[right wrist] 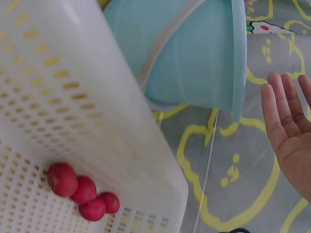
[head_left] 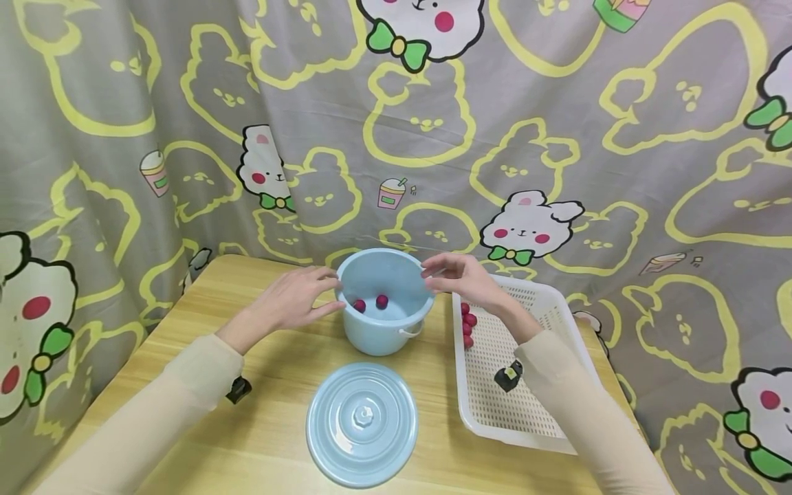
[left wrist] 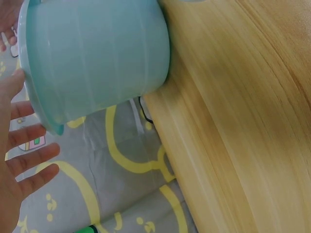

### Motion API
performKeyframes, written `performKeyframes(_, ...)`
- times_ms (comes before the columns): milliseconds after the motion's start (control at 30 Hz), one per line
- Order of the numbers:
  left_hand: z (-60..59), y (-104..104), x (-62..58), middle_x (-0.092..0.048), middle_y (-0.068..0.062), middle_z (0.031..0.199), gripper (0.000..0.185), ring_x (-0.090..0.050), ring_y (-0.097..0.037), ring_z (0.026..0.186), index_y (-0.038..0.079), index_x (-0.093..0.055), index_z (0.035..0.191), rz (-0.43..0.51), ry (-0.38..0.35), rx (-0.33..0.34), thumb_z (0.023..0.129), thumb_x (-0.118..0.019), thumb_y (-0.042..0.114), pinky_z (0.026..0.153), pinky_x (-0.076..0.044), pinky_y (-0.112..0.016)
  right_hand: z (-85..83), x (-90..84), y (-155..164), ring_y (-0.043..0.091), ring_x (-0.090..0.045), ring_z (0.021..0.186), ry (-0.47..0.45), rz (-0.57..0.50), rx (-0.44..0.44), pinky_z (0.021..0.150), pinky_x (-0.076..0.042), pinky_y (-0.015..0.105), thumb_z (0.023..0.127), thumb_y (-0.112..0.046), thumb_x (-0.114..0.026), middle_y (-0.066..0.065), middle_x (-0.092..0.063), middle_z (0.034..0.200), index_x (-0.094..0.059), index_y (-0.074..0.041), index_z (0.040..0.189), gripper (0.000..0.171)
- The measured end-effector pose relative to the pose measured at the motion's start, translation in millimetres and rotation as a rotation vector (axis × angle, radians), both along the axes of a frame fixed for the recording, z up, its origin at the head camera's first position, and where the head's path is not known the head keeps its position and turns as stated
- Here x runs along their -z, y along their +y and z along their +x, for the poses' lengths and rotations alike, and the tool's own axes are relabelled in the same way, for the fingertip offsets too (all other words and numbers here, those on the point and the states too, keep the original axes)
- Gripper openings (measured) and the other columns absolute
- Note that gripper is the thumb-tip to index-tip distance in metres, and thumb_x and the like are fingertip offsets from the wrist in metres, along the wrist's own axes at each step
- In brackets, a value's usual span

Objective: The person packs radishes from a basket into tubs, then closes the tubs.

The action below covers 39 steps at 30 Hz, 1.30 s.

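A light blue bucket [head_left: 379,338] stands uncovered on the table, with two small dark red round fruits [head_left: 382,301] visible at its bottom. At the bucket's left rim is my left hand [head_left: 300,297], fingers spread and extended; in the left wrist view its fingers lie against or very near the rim. My right hand [head_left: 460,278] hovers by the right rim, fingers loosely bent in the head view. The right wrist view shows that hand [right wrist: 294,138] apart from the rim, palm bare. Neither hand holds anything. The matching blue lid [head_left: 364,440] lies flat in front of the bucket.
A white perforated basket [head_left: 526,416] sits to the right, under my right forearm. Several red fruits [head_left: 468,328] cluster along its left side. Behind the wooden table [head_left: 266,440] hangs a grey patterned curtain [head_left: 427,185].
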<state>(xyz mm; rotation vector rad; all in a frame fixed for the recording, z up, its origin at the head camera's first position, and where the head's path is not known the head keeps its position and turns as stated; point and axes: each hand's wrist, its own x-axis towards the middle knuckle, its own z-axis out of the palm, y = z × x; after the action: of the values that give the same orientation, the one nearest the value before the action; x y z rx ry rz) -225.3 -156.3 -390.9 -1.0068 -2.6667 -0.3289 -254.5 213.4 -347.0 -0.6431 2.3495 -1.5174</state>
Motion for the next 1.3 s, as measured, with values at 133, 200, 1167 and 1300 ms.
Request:
performKeyframes(133,-0.4,-1,0.8,-0.072,-0.013,0.129,0.044,-0.072,-0.032,0.113,0.014,-0.075,0.121,-0.005,0.000,-0.003,0.101,-0.066,0.052,0.093,-0.062,-0.052,4.6,-1.6,12,0.010,-0.074,0.100,0.018,-0.017,0.017,0.087,-0.064,0.029,0.097,-0.014,-0.076,0.031,-0.066,0.135,-0.062,0.004,0.137,0.047)
performKeyframes(200,-0.3,0,0.7,-0.072,-0.013,0.129,0.044,-0.072,-0.032,0.113,0.014,-0.075,0.121,-0.008,-0.001,-0.003,0.101,-0.066,0.052,0.093,-0.061,-0.052,6.4,-1.2,18,0.010,-0.075,0.098,0.033,-0.019,0.031,0.087,-0.065,0.032,0.097,-0.013,-0.075,0.030,-0.067,0.133,-0.064,0.003,0.136,0.044)
performKeyframes(1167,0.8,0,0.6,-0.072,-0.012,0.130,0.044,-0.072,-0.033,0.115,0.015,-0.074,0.122,-0.010,-0.010,-0.011,0.101,-0.066,0.053,0.095,-0.061,-0.053,-3.0,66.2,110,0.019,-0.074,0.104,-0.066,0.137,0.295,0.092,-0.065,0.033,0.102,-0.033,-0.071,0.024,-0.066,0.132,-0.056,0.004,0.144,0.058)
performKeyframes(1300,0.4,0,1.0,-0.072,-0.012,0.131,0.044,-0.072,-0.032,0.115,0.015,-0.074,0.122,-0.012,-0.010,-0.010,0.101,-0.065,0.053,0.095,-0.061,-0.052,-5.6,79.3,115,0.030,-0.075,0.109,-0.086,0.158,0.282,0.094,-0.064,0.036,0.104,-0.032,-0.069,0.030,-0.064,0.138,-0.054,0.006,0.146,0.058)
